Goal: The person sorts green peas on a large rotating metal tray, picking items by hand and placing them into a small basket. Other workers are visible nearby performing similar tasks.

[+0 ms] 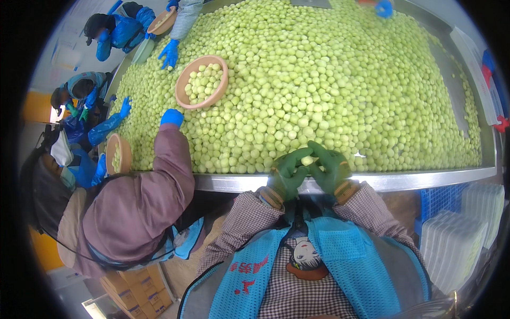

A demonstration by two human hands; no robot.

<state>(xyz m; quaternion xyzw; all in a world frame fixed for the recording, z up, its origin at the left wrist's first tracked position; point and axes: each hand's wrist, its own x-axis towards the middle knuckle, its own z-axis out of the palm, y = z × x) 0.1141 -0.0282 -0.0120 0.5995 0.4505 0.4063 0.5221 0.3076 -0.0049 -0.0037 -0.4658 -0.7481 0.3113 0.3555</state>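
My left hand (pixel 289 171), in a dark green glove, is over the near edge of a metal table (pixel 231 182). Beside it is my right hand (pixel 328 167), gloved the same, with the fingertips of both hands close together. A small pale piece of round green produce (pixel 306 160) sits between the fingers; it looks held by my left hand, and my right fingers are at its other side. Many pale green round fruits or vegetables (pixel 318 79) cover the table in front of both hands. Parts of my palms are hidden.
A pink bowl (pixel 224 81) with green pieces stands on the heap, left of centre. A co-worker's blue-gloved hand (pixel 172 118) is near it; several other people work at the left. Stacked plastic trays (pixel 450 247) and a blue crate (pixel 438 201) stand at the right below the table.
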